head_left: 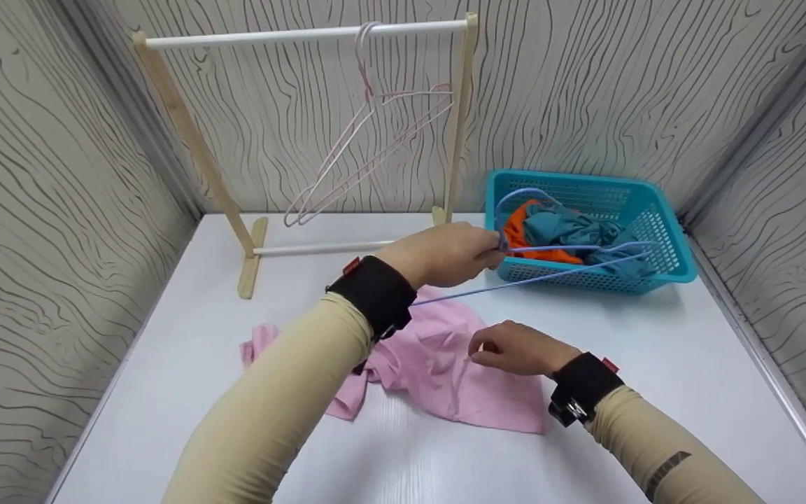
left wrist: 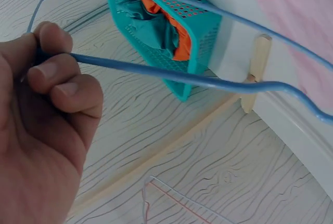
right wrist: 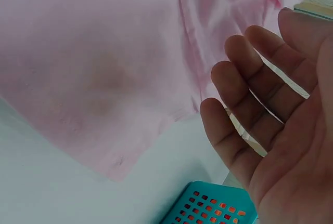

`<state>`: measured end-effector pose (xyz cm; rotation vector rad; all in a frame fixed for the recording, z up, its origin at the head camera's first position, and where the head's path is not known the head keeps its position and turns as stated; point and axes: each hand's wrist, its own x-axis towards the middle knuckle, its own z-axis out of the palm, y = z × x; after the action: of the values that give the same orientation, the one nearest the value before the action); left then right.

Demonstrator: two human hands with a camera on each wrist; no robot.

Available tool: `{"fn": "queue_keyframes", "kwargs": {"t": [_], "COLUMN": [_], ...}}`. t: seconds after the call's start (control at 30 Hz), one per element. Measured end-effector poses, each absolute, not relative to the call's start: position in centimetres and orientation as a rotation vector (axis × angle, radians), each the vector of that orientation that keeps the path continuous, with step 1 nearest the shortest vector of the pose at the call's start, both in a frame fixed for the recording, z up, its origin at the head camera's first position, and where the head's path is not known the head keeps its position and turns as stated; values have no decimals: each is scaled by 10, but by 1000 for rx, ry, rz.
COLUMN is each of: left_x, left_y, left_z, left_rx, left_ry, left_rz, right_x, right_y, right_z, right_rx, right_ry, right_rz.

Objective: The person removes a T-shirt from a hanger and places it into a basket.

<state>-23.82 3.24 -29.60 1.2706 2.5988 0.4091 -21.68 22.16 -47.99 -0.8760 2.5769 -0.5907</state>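
My left hand grips a blue clothes hanger near its hook, with fingers curled round the wire in the left wrist view. The hanger stretches sideways above the table, partly in front of the basket. Below it lies a crumpled pink garment, its left part hidden behind my left forearm. Over the garment's right side hovers my right hand, loosely bent and holding nothing. In the right wrist view the fingers are spread a little, apart from the cloth.
A turquoise basket at the back right holds orange cloth and teal cloth. At the back left stands a wooden rack with a white rail; pale pink hangers hang from it. Patterned walls enclose the white table.
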Motion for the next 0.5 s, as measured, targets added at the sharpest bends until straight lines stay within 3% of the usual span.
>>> {"fn": "queue_keyframes", "kwargs": {"t": [0.23,0.5], "left_x": [-242,-247], "left_y": [2,-79], "left_z": [-296,-304], "left_rx": [1190,998], "left_ry": [2684,2777], "left_rz": [359,378], "right_x": [-215,-216], "right_y": [226,235], "right_z": [-480,-485], "right_rx": [-784,-817], "right_ry": [2584,2592], "right_rz": [-573,-583]}}
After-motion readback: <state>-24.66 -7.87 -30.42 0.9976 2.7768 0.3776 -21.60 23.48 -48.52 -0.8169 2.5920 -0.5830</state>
